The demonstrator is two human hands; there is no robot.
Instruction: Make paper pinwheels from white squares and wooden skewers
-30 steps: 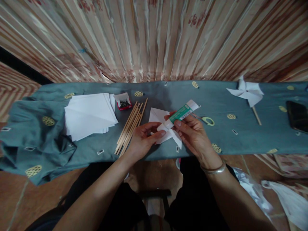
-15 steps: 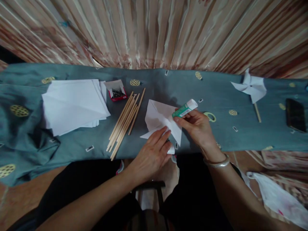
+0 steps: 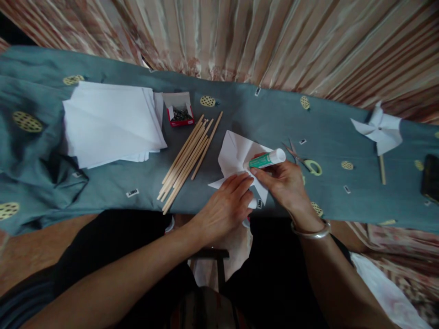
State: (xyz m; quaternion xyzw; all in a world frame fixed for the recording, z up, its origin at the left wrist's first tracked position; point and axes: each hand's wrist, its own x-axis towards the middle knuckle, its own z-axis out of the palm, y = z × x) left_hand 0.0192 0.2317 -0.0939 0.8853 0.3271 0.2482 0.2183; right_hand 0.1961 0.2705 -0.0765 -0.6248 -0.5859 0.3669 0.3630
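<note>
A white paper pinwheel (image 3: 230, 153), partly cut and folded, lies on the cloth-covered table before me. My left hand (image 3: 228, 201) holds it down, fingers together on its folded middle. A small white piece (image 3: 253, 203), perhaps the glue cap, pokes out from under that hand. My right hand (image 3: 283, 180) is closed round a green and white glue stick (image 3: 267, 159), tilted with its lower end at the pinwheel's middle. The contact point is hidden by fingers. Scissors (image 3: 310, 165) with pale green handles lie just beyond my right hand.
Several wooden sticks (image 3: 187, 160) lie left of the pinwheel. Behind them stands an open red box (image 3: 180, 114) of small metal pins. A stack of white paper (image 3: 113, 125) is at the left. A pinwheel on a stick (image 3: 380, 130) and a dark phone (image 3: 431, 176) lie at right.
The glue stick has tipped lower, its end now at the pinwheel's middle. My left hand stays on the paper. The view has shifted, showing more of the scissors.
</note>
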